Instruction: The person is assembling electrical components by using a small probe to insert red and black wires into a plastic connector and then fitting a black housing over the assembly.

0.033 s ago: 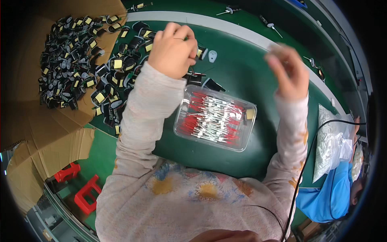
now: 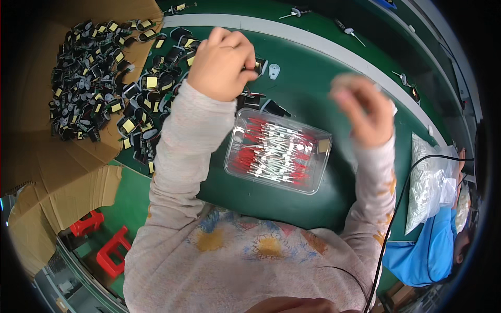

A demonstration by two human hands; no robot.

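Note:
My left hand (image 2: 222, 65) is over the far side of the green table, its fingers curled together. What they hold is hidden behind the knuckles. Right beside its thumb lies a black part with a yellow patch (image 2: 259, 67), and past that a small grey oval plate (image 2: 274, 71). My right hand (image 2: 365, 109) hovers farther right above bare table, fingers bent and smeared by motion, so their grip cannot be made out. Between my forearms sits a clear plastic box (image 2: 225, 166) holding many thin red-and-white pieces (image 2: 276, 154). Black parts (image 2: 275, 108) lie by its far edge.
At the left, a cardboard box (image 2: 31, 156) holds a heap of black parts with yellow patches (image 2: 86, 78), spilling onto the table. A bag of white pieces (image 2: 422, 188) lies at right, near a person's blue sleeve (image 2: 425, 253). A black cable (image 2: 389, 224) crosses my right side.
My right hand has moved a little left and nearer to me. My left hand has shifted slightly left, with its fingers still curled.

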